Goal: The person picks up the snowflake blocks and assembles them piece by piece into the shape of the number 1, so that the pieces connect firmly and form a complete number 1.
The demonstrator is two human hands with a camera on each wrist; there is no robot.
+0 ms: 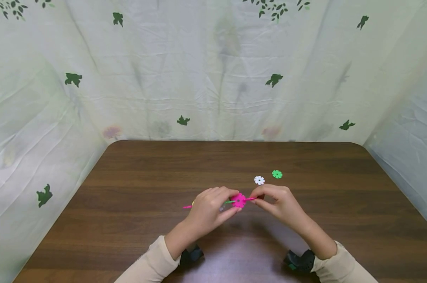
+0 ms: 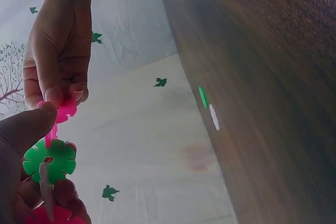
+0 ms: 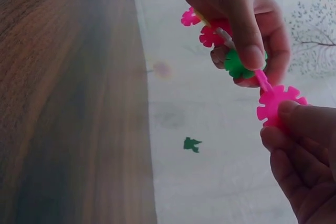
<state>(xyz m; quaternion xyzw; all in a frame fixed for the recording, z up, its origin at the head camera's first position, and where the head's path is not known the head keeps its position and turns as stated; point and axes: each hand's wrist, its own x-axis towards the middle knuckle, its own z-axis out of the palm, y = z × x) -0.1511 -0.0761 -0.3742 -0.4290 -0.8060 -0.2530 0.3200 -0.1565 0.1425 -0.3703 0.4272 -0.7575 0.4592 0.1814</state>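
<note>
A chain of slotted flower-shaped discs stretches between both hands above the table. My left hand (image 1: 210, 206) grips it, thumb and fingers around a pink disc (image 1: 239, 200) and the green disc (image 3: 237, 66) beside it. With thumb and forefinger, my right hand (image 1: 280, 200) pinches the pink disc at the chain's right end (image 3: 278, 104), which joins the held pink disc edge-on. Beyond the green one run a whitish disc (image 2: 45, 190), another pink disc (image 3: 209, 36), a yellowish disc and a pink end disc (image 3: 189, 17). The left fingers partly hide the chain.
A loose white disc (image 1: 259, 180) and a loose green disc (image 1: 277, 174) lie flat on the brown wooden table (image 1: 146, 169), just beyond the right hand. Pale curtains (image 1: 199, 59) with leaf and bird prints hang around the table's back and sides.
</note>
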